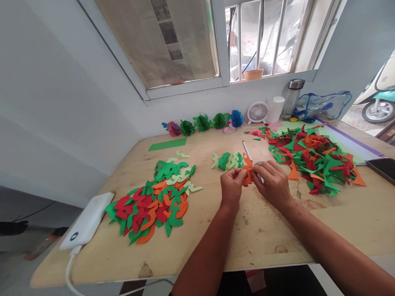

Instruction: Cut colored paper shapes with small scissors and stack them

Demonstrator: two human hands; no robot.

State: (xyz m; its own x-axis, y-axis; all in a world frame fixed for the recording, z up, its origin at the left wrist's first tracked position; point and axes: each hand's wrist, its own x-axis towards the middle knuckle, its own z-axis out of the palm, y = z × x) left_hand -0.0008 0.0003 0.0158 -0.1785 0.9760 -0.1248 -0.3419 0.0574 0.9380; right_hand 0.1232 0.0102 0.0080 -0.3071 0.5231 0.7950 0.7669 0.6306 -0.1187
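Observation:
Between my two hands, over the middle of the wooden table (pixel 197 222), is an orange paper cutout (pixel 247 161). My left hand (pixel 232 187) pinches its lower left side. The fingers of my right hand (pixel 273 183) are closed at its right side, close to a small shiny object that is mostly hidden. A white pen (pixel 247 150) lies just beyond the orange paper. Left of it is a short row of green (pixel 224 161) and pale green paper cutouts (pixel 233 160).
A pile of curved red, green and orange cutouts (pixel 149 207) lies at the left, beside a white power bank (pixel 89 220). Paper scraps (pixel 317 158) heap at the right, near a phone (pixel 382 167). Folded paper figures (pixel 203 122), a fan (pixel 257 112) and a bottle (pixel 291 98) line the wall.

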